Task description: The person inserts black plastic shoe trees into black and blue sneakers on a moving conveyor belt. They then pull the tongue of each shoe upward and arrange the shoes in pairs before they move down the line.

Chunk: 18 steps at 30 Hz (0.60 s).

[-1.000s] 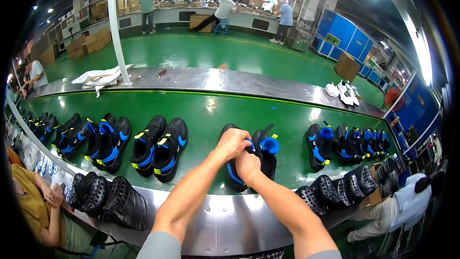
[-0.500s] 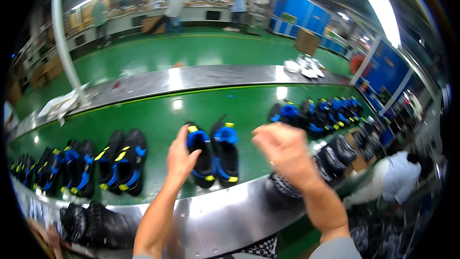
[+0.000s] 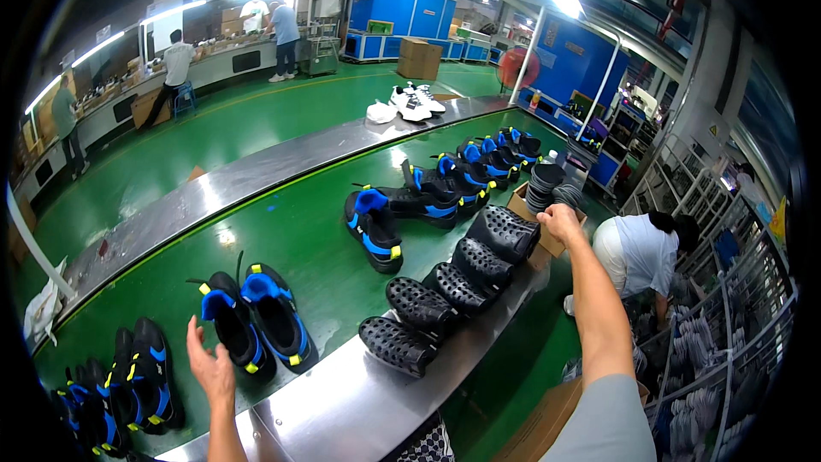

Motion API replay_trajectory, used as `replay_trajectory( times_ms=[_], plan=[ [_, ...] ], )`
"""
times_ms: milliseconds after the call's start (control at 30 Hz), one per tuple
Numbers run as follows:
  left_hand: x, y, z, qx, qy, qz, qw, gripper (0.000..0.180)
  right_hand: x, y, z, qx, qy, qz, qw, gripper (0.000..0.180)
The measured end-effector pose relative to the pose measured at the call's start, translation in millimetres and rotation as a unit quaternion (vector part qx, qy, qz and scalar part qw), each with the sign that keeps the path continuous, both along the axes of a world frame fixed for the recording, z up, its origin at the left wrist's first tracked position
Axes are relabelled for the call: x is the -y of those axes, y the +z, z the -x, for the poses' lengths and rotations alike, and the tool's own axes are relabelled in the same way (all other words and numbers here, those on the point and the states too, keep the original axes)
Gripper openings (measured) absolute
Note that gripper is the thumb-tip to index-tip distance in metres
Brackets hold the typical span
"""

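My left hand [image 3: 214, 372] is open, fingers apart, just left of a black-and-blue shoe [image 3: 229, 321] with yellow tabs. Its mate [image 3: 278, 318] stands close against it on the green surface. Out to the right, my right hand [image 3: 560, 224] reaches over a cardboard box [image 3: 547, 248] with its fingers closed. They are at the lower end of a stack of dark grey insoles [image 3: 545, 186]; what they grip, if anything, is hidden. Black clogs full of holes [image 3: 492, 263] lie in rows beside this box, along the metal edge.
More black-and-blue shoes stand in pairs at the left [image 3: 141, 376] and far right [image 3: 479, 162] of the green belt [image 3: 333, 299]. White shoes [image 3: 415, 103] rest on the far metal ledge [image 3: 282, 154]. A person [image 3: 641, 248] bends by a rack [image 3: 727, 334] on the right.
My view has swung to the right. My right hand has gone from beside the nearest shoe pair out to the insole box. The left hand has come away from the shoe it was touching.
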<state>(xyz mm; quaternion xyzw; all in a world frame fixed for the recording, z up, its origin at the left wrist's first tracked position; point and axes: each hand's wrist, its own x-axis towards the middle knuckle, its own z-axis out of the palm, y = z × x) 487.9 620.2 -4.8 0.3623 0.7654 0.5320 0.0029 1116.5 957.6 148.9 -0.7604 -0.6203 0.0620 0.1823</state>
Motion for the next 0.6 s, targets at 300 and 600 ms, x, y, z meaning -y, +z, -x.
replay_trajectory(
  times_ms=[300, 600],
  plan=[
    [14.1, 23.9, -3.6, -0.180, -0.003, -0.026, 0.983, 0.043, -31.3, -40.6, -22.5, 0.058, -0.048, 0.086, 0.993, 0.059],
    [-3.1, 36.9, -28.9, -0.146, -0.073, -0.029, 0.986, 0.030, -27.9, -38.4, -18.5, 0.143, -0.009, 0.071, 0.987, 0.050]
  ],
)
